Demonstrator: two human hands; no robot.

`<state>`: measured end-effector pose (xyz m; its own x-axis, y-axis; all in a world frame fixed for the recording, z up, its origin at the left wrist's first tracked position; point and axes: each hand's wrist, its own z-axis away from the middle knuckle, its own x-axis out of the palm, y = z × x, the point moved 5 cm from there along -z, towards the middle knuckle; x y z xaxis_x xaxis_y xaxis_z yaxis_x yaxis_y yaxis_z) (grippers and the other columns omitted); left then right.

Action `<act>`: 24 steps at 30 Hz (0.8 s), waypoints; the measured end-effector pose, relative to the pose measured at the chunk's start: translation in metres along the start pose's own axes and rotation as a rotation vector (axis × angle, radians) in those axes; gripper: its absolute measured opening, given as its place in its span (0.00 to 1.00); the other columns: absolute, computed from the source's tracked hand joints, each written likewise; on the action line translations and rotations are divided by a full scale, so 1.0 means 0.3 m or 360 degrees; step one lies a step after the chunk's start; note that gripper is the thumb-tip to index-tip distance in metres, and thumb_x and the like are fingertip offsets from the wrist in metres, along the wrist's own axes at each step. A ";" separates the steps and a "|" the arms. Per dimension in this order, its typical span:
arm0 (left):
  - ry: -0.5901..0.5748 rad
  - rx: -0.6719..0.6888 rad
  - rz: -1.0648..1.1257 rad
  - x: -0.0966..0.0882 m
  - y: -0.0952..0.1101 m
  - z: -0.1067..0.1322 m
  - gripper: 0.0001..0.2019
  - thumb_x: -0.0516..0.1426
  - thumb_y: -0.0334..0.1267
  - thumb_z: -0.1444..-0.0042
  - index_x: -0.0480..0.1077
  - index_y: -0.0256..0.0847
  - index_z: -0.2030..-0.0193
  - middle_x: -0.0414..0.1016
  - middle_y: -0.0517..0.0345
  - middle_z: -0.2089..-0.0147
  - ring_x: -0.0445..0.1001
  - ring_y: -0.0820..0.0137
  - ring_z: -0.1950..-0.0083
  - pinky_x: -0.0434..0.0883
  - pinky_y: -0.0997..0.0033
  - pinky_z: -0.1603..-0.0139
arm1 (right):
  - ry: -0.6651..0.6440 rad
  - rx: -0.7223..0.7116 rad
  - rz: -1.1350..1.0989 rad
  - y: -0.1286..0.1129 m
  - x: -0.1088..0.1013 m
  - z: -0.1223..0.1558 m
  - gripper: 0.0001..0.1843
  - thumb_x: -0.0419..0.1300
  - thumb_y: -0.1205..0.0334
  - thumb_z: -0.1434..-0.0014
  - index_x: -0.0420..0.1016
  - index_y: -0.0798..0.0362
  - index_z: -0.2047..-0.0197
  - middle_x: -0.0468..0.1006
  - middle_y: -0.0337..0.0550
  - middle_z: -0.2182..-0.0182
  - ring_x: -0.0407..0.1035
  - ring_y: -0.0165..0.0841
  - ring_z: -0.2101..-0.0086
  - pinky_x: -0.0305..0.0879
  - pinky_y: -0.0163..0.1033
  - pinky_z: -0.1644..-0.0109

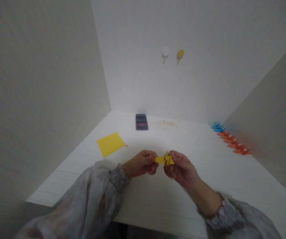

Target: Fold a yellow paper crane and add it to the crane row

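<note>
A small folded yellow paper figure (164, 160) is held between both hands just above the white table (207, 172). My left hand (142, 163) pinches its left end with fingers curled. Its right part, where points stick up, is gripped by my right hand (180, 168). Both wrists wear grey gathered sleeves.
A stack of flat yellow paper squares (111, 143) lies to the left. A dark blurred box (141, 121) sits near the back wall. Along the right wall runs a row of folded blue figures (217, 126) and orange figures (234, 142). Two round pins are stuck on the back wall.
</note>
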<state>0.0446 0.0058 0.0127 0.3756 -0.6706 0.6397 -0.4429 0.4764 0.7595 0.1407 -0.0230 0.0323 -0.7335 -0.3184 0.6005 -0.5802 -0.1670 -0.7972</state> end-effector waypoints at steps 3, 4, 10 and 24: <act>0.0018 -0.0018 -0.0055 -0.006 -0.001 0.001 0.19 0.61 0.48 0.62 0.63 0.32 0.78 0.63 0.63 0.85 0.61 0.80 0.86 0.56 0.81 0.86 | -0.0024 -0.0023 0.0010 -0.005 -0.001 0.001 0.10 0.60 0.60 0.53 0.64 0.55 0.77 0.68 0.35 0.86 0.60 0.24 0.88 0.52 0.29 0.85; 0.0012 -0.0021 -0.0070 -0.007 -0.001 0.001 0.19 0.61 0.48 0.62 0.63 0.32 0.78 0.63 0.62 0.85 0.61 0.80 0.86 0.56 0.81 0.86 | -0.0018 -0.0025 0.0019 -0.004 -0.002 0.000 0.10 0.60 0.59 0.53 0.64 0.55 0.77 0.68 0.35 0.86 0.60 0.24 0.88 0.52 0.29 0.85; 0.0028 -0.0025 -0.0049 -0.022 -0.001 0.002 0.15 0.63 0.41 0.63 0.65 0.31 0.76 0.64 0.62 0.84 0.62 0.79 0.85 0.56 0.81 0.85 | -0.0038 -0.0038 -0.0008 -0.001 -0.007 -0.005 0.10 0.60 0.60 0.53 0.64 0.56 0.76 0.69 0.35 0.85 0.61 0.24 0.88 0.52 0.29 0.86; -0.0071 0.0205 0.0149 -0.007 0.013 0.008 0.10 0.62 0.38 0.60 0.67 0.34 0.78 0.62 0.61 0.77 0.64 0.78 0.77 0.59 0.76 0.76 | -0.0058 0.0006 -0.0034 0.021 -0.001 0.000 0.09 0.58 0.62 0.49 0.64 0.57 0.76 0.70 0.36 0.84 0.61 0.23 0.88 0.55 0.28 0.86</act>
<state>0.0401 0.0079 0.0140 0.2927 -0.6525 0.6989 -0.5759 0.4632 0.6736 0.1372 -0.0240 0.0269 -0.7076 -0.3484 0.6147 -0.5940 -0.1777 -0.7846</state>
